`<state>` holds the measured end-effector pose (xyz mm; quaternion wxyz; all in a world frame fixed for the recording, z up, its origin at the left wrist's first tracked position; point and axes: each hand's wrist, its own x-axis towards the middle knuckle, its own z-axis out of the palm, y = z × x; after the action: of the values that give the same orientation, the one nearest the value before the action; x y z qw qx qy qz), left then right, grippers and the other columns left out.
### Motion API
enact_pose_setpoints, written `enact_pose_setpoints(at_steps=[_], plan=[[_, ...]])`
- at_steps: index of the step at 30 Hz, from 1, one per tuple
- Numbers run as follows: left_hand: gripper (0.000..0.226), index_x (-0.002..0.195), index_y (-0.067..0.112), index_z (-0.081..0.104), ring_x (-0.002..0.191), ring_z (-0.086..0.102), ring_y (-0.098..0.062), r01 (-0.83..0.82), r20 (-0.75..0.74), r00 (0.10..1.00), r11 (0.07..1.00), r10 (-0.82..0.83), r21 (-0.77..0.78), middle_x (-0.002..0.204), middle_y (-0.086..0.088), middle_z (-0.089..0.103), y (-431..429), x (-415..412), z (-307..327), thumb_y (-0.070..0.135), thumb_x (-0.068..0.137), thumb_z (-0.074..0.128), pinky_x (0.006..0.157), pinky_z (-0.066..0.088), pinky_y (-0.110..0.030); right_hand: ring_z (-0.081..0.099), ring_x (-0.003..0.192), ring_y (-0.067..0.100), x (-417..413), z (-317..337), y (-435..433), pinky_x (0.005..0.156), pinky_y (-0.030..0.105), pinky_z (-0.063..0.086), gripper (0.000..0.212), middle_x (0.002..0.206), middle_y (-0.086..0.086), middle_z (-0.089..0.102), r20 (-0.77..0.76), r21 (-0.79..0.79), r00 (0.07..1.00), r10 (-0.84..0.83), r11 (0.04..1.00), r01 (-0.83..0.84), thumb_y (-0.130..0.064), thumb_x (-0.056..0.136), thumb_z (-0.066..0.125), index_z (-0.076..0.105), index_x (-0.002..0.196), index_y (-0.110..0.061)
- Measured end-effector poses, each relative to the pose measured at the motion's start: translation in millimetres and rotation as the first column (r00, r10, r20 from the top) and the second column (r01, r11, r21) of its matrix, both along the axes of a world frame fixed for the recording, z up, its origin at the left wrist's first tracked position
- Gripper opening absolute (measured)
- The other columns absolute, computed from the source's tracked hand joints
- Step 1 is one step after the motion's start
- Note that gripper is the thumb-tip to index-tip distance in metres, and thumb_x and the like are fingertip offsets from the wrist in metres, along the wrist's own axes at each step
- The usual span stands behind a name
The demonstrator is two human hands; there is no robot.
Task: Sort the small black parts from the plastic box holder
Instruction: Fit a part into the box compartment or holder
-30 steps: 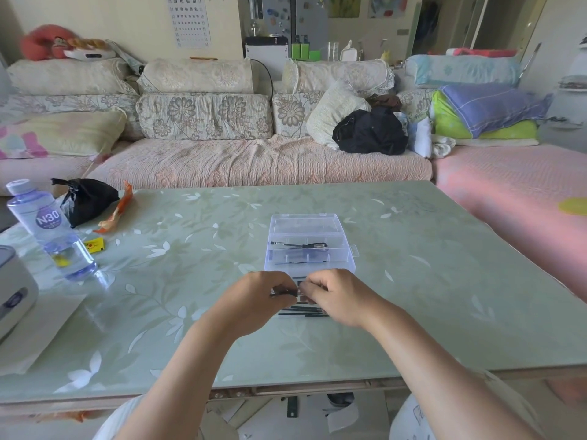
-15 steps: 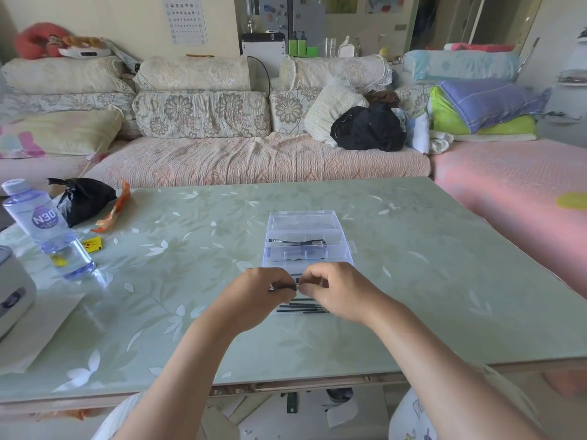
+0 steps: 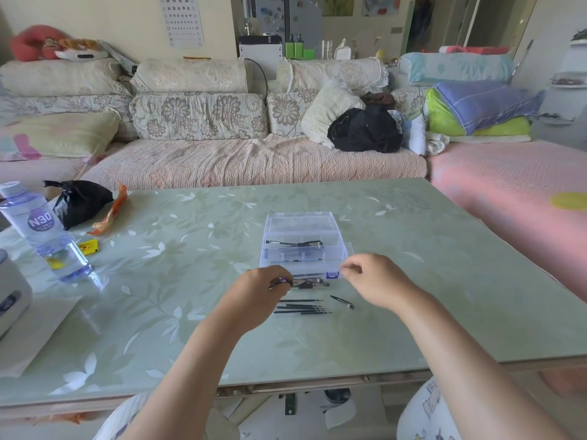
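Head view, down onto a pale green desk [image 3: 413,281] with a white leaf pattern and a glossy top. At centre frame, a clear plastic box [image 3: 301,222] with its lid open and a few black pieces [image 3: 295,243] in one compartment. Just below the box, a row of thin black parts [image 3: 301,308] flat on the desk, and a stray piece [image 3: 341,302] apart to their right. Left hand [image 3: 260,290] at the row's upper left, thumb and fingers pinching a small dark part [image 3: 281,282]. Right hand [image 3: 374,281] beside the box's near right corner, fingers curled and blurred, grip impossible to tell. At left frame, a water bottle [image 3: 44,230], a black plastic bag [image 3: 79,201], an orange wrapper [image 3: 111,211] and a white appliance [image 3: 9,296] at the edge. Across the top, a floral sofa [image 3: 222,163] with a black bag [image 3: 365,131] on it. Folded bedding [image 3: 476,109] at upper right, an eye chart [image 3: 184,20] on the upper left wall.
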<state>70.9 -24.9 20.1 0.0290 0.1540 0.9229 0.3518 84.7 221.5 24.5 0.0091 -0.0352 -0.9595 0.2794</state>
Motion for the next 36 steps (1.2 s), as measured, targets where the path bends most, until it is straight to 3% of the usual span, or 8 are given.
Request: enact_pose_setpoints(at_steps=[2,6,10,15,20,26,36], plan=[[0.017,0.096,0.034,0.069,0.069,0.057,-0.006,-0.002,0.013,1.000,1.000,0.002,-0.010,0.085,0.014,0.067,-0.2,-1.0,-0.4,0.024,0.092,0.056,0.061,0.045,-0.021,0.062,0.098,0.014,1.4,-4.7,9.5,0.089,0.033,0.051,0.021,0.107,-0.013,0.067,0.101,0.119,0.994,-0.038,0.993,0.026,-0.038,0.089,0.055,0.068,0.103,-0.030],[0.018,0.102,0.030,0.070,0.070,0.058,-0.006,0.017,0.028,0.999,0.999,-0.016,-0.042,0.088,0.011,0.067,3.4,-1.8,-1.9,0.023,0.093,0.056,0.060,0.043,-0.020,0.062,0.098,0.013,4.9,-10.3,5.5,0.090,0.031,0.050,0.035,0.108,-0.013,0.065,0.196,0.096,0.980,-0.039,0.995,0.021,-0.050,0.078,0.066,0.067,0.110,-0.035],[0.015,0.100,0.031,0.069,0.065,0.055,-0.012,0.038,0.038,0.999,0.998,-0.036,-0.043,0.083,0.007,0.066,7.9,-0.2,-1.3,0.024,0.093,0.057,0.054,0.040,-0.016,0.060,0.093,0.010,5.8,-19.1,-13.3,0.079,0.026,0.048,0.026,0.095,-0.017,0.060,0.166,0.194,0.985,0.042,0.978,-0.074,-0.048,0.078,0.068,0.071,0.101,-0.036],[0.012,0.093,0.042,0.067,0.064,0.053,-0.007,0.047,0.018,0.999,0.997,-0.046,-0.067,0.089,0.015,0.067,7.2,2.9,0.2,0.033,0.090,0.060,0.057,0.039,-0.021,0.060,0.096,0.016,5.5,-23.8,-26.6,0.076,0.028,0.047,0.013,0.104,-0.010,0.065,0.056,0.304,0.994,0.089,0.947,-0.102,-0.029,0.088,0.057,0.067,0.096,-0.031],[0.012,0.095,0.042,0.067,0.059,0.052,-0.002,0.041,0.008,0.999,0.997,-0.041,-0.071,0.087,0.015,0.067,2.3,1.6,1.5,0.034,0.089,0.062,0.055,0.039,-0.021,0.055,0.088,0.010,6.0,-13.1,-30.9,0.070,0.026,0.040,0.017,0.096,-0.016,0.061,-0.085,0.148,0.988,0.132,0.982,-0.119,-0.031,0.093,0.050,0.065,0.102,-0.031],[0.013,0.094,0.040,0.071,0.054,0.048,-0.004,0.037,0.017,0.999,0.999,-0.037,-0.001,0.075,0.012,0.063,0.3,1.3,4.8,0.030,0.089,0.064,0.048,0.035,-0.012,0.056,0.084,-0.002,5.5,-9.1,-36.0,0.081,0.023,0.048,0.011,0.099,-0.017,0.064,-0.153,-0.066,0.971,0.184,0.978,-0.195,-0.031,0.089,0.059,0.069,0.095,-0.031],[0.017,0.082,0.042,0.065,0.053,0.048,0.001,0.059,0.029,0.998,0.998,-0.059,0.022,0.074,0.009,0.062,-2.5,3.3,8.3,0.027,0.089,0.065,0.047,0.036,-0.009,0.052,0.072,-0.008,9.0,-7.5,-37.7,0.071,0.015,0.040,0.010,0.096,-0.019,0.063,-0.154,-0.155,0.964,0.216,0.958,-0.239,-0.031,0.090,0.063,0.070,0.097,-0.032]])
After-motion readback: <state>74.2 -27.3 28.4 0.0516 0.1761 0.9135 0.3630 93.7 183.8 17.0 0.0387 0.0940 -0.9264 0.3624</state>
